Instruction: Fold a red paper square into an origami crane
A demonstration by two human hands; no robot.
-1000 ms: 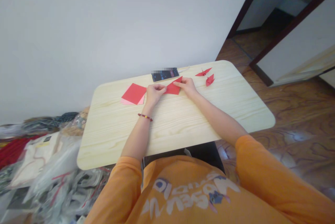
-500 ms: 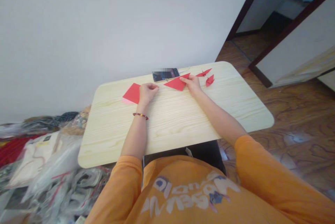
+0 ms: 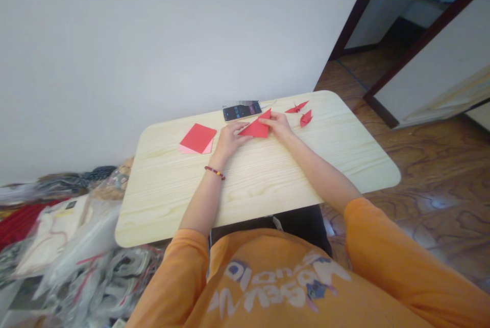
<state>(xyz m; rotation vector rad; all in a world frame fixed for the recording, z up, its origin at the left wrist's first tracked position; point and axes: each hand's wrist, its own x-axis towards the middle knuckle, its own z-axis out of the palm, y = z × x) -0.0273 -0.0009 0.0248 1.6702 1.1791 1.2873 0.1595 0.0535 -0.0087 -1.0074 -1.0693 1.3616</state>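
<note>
A folded red paper triangle (image 3: 257, 129) lies on a pale wooden table (image 3: 172, 200). The left hand (image 3: 228, 141) is just left of the triangle, and its fingers reach over to touch the corner. The right hand (image 3: 277, 126) is at the right side of the triangle, with its fingers on top. The hands are apart but close, with the paper between them. They seem to keep it flat so it does not slip. I cannot tell if they pinch it or only press on it.

Just behind the triangle is a black phone (image 3: 242, 111), where the hands do not bump it. Left of the triangle, a red paper square (image 3: 198, 138) rests on a pink paper sheet (image 3: 187, 148), close enough to reach. Right of the triangle are a red paper crane (image 3: 296, 107) and a second red paper crane (image 3: 305, 118). They sit past the right hand, where it does not squash them. A beaded bracelet (image 3: 214, 172) circles the left wrist, well below the triangle.
</note>
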